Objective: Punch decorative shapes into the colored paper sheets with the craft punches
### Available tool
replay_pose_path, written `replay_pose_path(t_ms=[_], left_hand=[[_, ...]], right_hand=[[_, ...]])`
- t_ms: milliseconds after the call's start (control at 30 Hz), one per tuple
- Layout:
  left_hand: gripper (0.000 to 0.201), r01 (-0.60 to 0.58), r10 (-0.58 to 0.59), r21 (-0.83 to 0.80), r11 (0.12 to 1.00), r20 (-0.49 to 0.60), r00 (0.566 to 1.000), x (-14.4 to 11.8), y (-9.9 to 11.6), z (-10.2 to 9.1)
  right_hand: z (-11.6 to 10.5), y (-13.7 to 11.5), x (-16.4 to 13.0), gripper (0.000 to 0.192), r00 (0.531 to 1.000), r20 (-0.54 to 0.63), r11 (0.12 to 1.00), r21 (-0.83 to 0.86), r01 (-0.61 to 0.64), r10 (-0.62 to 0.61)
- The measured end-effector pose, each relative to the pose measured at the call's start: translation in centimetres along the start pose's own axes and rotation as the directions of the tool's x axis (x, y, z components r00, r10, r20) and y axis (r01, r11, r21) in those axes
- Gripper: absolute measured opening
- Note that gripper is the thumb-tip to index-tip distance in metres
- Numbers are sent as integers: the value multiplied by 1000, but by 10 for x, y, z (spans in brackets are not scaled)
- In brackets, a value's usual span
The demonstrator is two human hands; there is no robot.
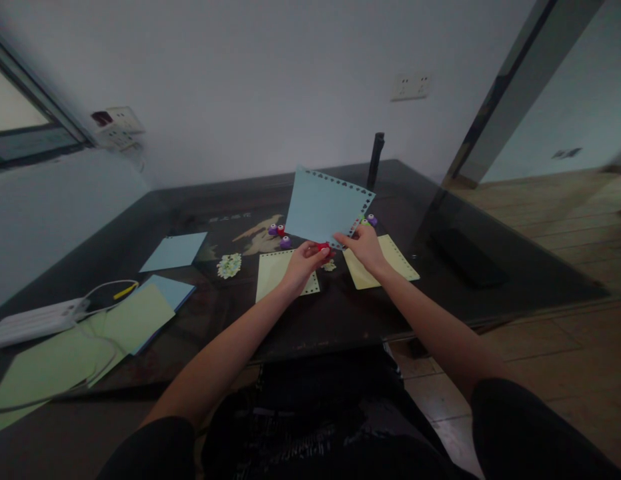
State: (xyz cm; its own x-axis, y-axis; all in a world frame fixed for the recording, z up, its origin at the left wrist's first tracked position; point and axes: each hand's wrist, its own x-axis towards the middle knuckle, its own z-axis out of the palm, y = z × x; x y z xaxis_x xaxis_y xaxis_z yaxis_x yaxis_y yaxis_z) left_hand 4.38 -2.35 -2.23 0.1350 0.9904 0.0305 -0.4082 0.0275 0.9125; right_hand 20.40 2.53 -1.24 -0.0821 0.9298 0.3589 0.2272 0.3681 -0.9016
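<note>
Dark glass table (340,320) stretches out under me, pale wall behind with a socket plate (410,86) up high; my left hand (304,261) is curled around a small red punch (324,248), fingers pressed together on it at the lower edge of the blue sheet (323,207); my right hand (364,245) pinches that same sheet by its bottom right corner, holding it tilted up off the table; punched holes run along its top and right edges; two yellow sheets (277,270) lie flat beneath my hands; purple punches (285,241) sit just beyond my left hand; off to the left, a white power strip (35,320) and more green and blue paper (135,320).
</note>
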Motion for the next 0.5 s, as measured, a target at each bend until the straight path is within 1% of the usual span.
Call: replay_pose_path(t_ms=[133, 333, 433, 500], left_hand=[[33, -7, 7, -5, 1000, 14, 1000, 0, -1, 0], [34, -4, 1, 72, 997, 49, 999, 0, -2, -2], [34, 10, -17, 134, 991, 49, 999, -2, -1, -2], [35, 17, -25, 194, 981, 35, 999, -2, 0, -2]], right_hand=[[-1, -2, 0, 24, 1000, -19, 1000, 8, 15, -15], [-2, -11, -1, 21, 999, -42, 1000, 12, -3, 4], [-5, -7, 2, 23, 999, -55, 1000, 13, -1, 2], [-8, -1, 5, 26, 996, -87, 999, 38, 6, -3]])
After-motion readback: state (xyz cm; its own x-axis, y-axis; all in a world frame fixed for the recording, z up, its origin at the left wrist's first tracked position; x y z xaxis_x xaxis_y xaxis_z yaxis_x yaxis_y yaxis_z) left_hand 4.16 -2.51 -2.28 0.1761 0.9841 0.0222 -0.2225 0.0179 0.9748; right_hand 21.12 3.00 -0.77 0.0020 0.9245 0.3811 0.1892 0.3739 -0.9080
